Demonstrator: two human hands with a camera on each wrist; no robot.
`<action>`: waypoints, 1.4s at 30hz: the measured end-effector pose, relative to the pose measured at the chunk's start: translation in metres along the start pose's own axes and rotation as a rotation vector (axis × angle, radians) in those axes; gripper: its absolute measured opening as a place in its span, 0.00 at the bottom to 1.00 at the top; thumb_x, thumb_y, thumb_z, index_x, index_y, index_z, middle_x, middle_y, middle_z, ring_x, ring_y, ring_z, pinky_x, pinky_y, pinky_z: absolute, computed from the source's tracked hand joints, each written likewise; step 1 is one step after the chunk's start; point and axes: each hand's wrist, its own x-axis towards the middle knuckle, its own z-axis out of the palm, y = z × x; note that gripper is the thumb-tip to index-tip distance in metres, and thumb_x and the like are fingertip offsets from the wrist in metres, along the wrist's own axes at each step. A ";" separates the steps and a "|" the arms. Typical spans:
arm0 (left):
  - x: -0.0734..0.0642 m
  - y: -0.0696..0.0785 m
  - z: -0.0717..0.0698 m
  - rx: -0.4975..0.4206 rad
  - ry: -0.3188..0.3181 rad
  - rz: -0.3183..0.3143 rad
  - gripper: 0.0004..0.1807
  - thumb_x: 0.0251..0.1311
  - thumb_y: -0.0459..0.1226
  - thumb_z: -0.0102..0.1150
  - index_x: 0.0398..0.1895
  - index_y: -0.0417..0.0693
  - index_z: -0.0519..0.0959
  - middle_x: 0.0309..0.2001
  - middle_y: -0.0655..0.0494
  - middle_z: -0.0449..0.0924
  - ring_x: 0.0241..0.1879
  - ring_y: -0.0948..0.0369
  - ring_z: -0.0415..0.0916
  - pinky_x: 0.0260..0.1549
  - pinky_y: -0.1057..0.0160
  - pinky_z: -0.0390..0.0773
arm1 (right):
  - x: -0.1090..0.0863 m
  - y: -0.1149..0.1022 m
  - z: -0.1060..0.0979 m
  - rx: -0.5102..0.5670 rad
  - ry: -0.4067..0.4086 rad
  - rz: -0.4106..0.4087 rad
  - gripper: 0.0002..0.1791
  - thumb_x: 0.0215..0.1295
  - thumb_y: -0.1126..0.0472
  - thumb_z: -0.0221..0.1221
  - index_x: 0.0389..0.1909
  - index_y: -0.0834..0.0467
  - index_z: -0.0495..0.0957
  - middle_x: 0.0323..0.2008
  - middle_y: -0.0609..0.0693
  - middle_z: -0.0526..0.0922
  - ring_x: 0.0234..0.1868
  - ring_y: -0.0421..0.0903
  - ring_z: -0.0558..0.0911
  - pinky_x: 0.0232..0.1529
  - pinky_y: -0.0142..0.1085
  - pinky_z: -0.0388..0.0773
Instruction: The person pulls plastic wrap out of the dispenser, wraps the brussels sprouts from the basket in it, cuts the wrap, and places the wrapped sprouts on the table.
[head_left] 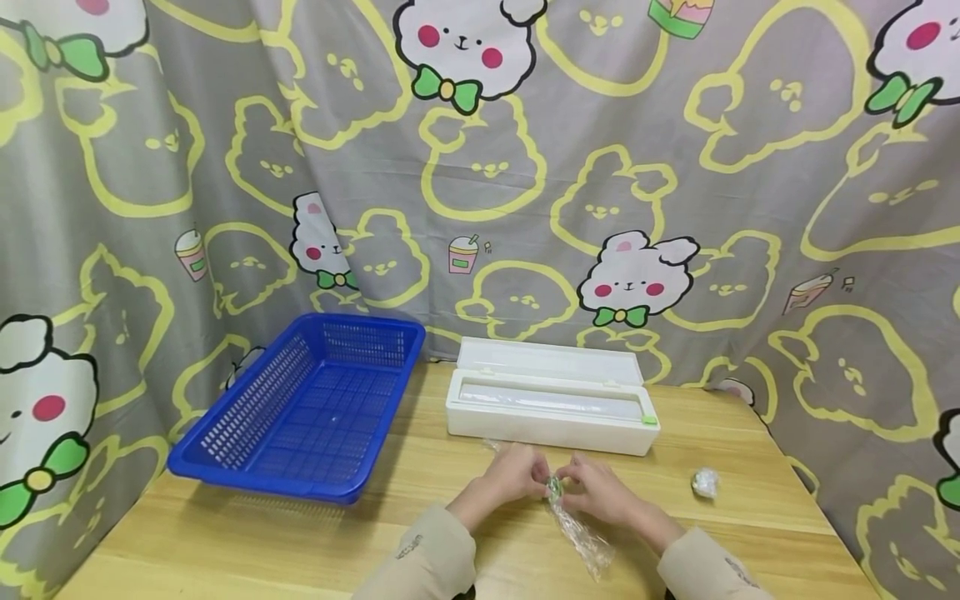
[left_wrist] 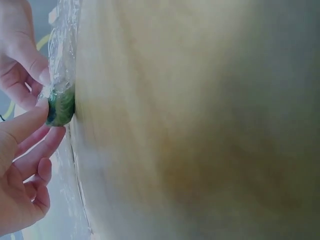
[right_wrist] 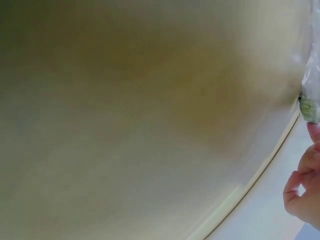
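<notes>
A small rounded green thing (head_left: 555,488), dark-patterned and wrapped in clear plastic film (head_left: 583,542), is held just over the table between both hands. My left hand (head_left: 516,473) pinches it between thumb and fingers. From the other side my right hand (head_left: 600,492) pinches the film right at the green thing (left_wrist: 62,107). A loose, crumpled tail of film (left_wrist: 64,42) trails from it toward the table's near side. In the right wrist view the green thing (right_wrist: 308,108) shows at the right edge, with fingertips against it.
Behind the hands stands a white film dispenser box (head_left: 555,417), its lid (head_left: 551,362) raised and a film roll inside. A green slider (head_left: 649,420) sits at its right end. A small film-wrapped bundle (head_left: 705,483) lies to the right, a blue basket (head_left: 352,487) to the left.
</notes>
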 end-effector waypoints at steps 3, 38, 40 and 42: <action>-0.004 0.002 -0.001 -0.007 -0.022 0.009 0.08 0.40 0.41 0.71 0.24 0.51 0.81 0.22 0.65 0.79 0.22 0.73 0.70 0.26 0.77 0.68 | -0.006 -0.003 0.003 -0.018 0.020 -0.009 0.19 0.50 0.56 0.64 0.42 0.60 0.79 0.29 0.44 0.69 0.31 0.41 0.69 0.33 0.31 0.63; -0.039 0.011 -0.013 0.149 -0.174 0.144 0.10 0.40 0.47 0.68 0.29 0.61 0.80 0.56 0.55 0.73 0.54 0.55 0.68 0.50 0.55 0.69 | -0.037 -0.057 0.027 0.061 0.111 0.100 0.16 0.46 0.58 0.67 0.32 0.66 0.80 0.23 0.44 0.67 0.21 0.33 0.60 0.20 0.26 0.61; -0.040 0.009 -0.014 0.146 -0.184 0.147 0.10 0.42 0.47 0.67 0.31 0.61 0.80 0.59 0.51 0.70 0.57 0.51 0.67 0.51 0.51 0.69 | -0.036 -0.057 0.028 0.094 0.100 0.110 0.16 0.46 0.58 0.66 0.32 0.66 0.79 0.24 0.45 0.67 0.22 0.34 0.62 0.20 0.26 0.62; -0.041 0.007 -0.014 0.146 -0.188 0.153 0.11 0.43 0.47 0.67 0.32 0.61 0.80 0.59 0.49 0.69 0.57 0.49 0.67 0.51 0.49 0.69 | -0.036 -0.057 0.028 0.131 0.089 0.124 0.16 0.47 0.58 0.66 0.33 0.66 0.79 0.24 0.46 0.67 0.23 0.35 0.62 0.21 0.27 0.63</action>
